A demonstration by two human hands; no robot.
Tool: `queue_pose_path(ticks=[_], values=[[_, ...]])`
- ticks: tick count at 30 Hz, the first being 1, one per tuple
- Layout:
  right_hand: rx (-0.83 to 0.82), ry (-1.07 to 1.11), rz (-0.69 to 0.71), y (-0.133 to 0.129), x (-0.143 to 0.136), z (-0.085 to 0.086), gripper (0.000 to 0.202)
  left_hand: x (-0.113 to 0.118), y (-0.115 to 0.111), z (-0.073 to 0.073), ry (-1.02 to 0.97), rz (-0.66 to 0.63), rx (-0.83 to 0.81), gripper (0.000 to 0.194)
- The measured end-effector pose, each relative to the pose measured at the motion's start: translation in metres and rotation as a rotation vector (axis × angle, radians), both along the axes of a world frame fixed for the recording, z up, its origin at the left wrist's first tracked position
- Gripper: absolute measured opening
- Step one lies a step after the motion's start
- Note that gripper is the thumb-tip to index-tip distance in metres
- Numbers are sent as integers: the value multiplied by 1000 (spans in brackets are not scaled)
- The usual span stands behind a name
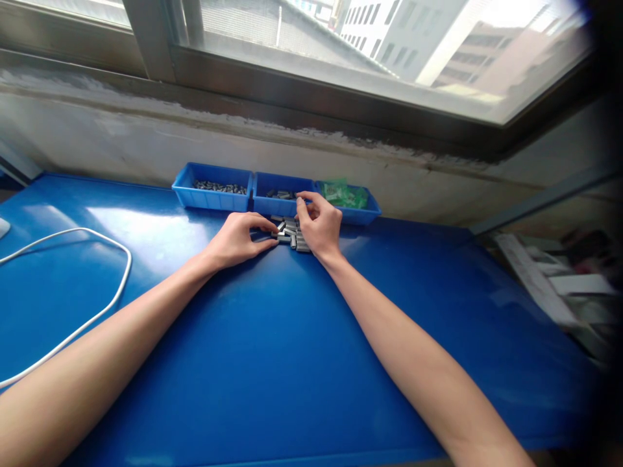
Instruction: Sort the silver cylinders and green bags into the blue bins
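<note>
Several small metal cylinders [301, 244] lie in a pile on the blue table, in front of the middle blue bin [277, 206]. My left hand [239, 240] is at the left side of the pile, thumb and fingers apart, their tips touching the leftmost pieces. At the front edge of the middle bin, above the right part of the pile, is my right hand [321, 224]. Its fingers are curled together in a pinch; whatever they may hold is too small to make out. More metal pieces [281, 194] lie inside the middle bin.
The left bin [212, 200] holds small metal parts; the right bin [360, 215] holds green plastic bags [344, 193]. A white cable [127, 266] curves over the table's left side. Behind stand a wall and window [311, 78]. Blurred items [579, 284] are at the right.
</note>
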State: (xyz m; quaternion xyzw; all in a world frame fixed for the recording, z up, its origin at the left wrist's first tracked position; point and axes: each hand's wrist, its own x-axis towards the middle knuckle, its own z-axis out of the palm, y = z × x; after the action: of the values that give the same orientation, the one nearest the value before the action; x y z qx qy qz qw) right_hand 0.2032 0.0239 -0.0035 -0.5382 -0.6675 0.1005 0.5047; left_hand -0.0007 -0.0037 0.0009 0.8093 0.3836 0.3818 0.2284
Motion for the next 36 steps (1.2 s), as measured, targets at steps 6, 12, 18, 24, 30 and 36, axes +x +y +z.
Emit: queue_pose_path(ticks=[6, 12, 18, 24, 30, 36], values=[[-12, 34, 16, 0, 0, 0, 25, -1, 3, -3, -18, 18, -33, 19], [-11, 36, 22, 0, -1, 1, 24, 1, 0, -5, 124, 26, 134, 28], [-5, 37, 25, 1, -1, 1, 24, 2, 0, -7, 181, 70, 174, 24], [-7, 29, 46, -1, -2, 3, 25, 2, -1, -4, 111, 139, 92, 27], [-18, -26, 114, -5, -2, 3, 27, -1, 6, -2, -351, 192, -208, 34], [9, -58, 200, -8, -3, 4, 25, -2, 7, 0, -460, 192, -273, 35]])
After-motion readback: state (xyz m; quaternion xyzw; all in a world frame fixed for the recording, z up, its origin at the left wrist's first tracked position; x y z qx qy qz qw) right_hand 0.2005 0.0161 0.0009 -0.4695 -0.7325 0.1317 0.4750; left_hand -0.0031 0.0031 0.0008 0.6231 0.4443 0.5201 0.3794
